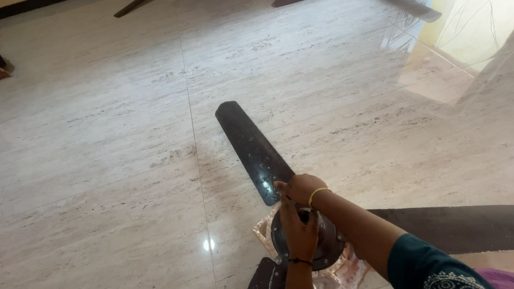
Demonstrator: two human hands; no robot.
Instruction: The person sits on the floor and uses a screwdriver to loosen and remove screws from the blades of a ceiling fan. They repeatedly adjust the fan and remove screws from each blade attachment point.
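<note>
Dark fan blade (251, 151) juts from both hands (299, 204) across open floor (92, 172).

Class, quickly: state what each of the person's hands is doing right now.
Left hand: resting on the fan motor hub; grip cannot be told.
Right hand: closed on the base of the dark fan blade.

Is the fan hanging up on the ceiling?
No, the ceiling fan lies on the tiled floor, with the right hand and the left hand resting on its round middle part.
</note>
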